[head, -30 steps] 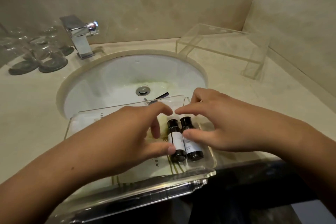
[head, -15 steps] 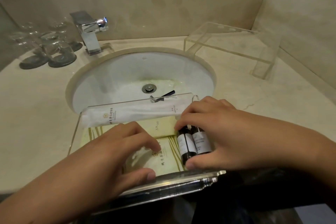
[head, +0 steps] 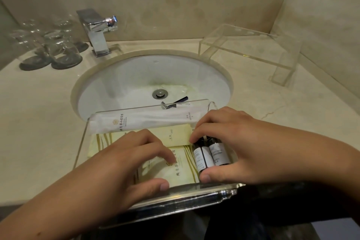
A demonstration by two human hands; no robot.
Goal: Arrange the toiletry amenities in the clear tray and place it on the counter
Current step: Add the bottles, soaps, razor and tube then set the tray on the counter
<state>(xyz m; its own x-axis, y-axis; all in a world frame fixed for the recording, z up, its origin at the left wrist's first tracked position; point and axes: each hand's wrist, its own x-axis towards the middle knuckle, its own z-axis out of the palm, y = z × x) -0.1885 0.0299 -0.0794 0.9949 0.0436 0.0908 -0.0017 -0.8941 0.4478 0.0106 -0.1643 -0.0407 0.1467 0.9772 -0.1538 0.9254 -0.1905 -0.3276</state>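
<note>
A clear acrylic tray [head: 83, 142] rests across the front rim of the sink. Inside it lie a long white packet [head: 140, 121] along the far wall, a pale yellow packet [head: 173, 135] behind another yellow packet [head: 179, 169], and two small dark bottles [head: 211, 155] with white labels at the right end. My right hand [head: 239, 142] is closed around the two bottles, fingertips at their caps and thumb at their bases. My left hand [head: 128, 160] lies on the front yellow packet, fingers spread and thumb by the tray's near wall.
A white sink basin [head: 136, 76] with a drain and a dark razor [head: 175, 102] sits behind the tray. A chrome faucet [head: 97, 31] stands at the back left beside upturned glasses [head: 50, 48]. A clear acrylic riser [head: 251, 48] stands at the back right on the beige counter [head: 292, 107].
Both hands have drawn toward me, uncovering the white and yellow packets. The right hand closed over the two bottles and shifted them slightly right. The left hand settled on the front yellow packet.
</note>
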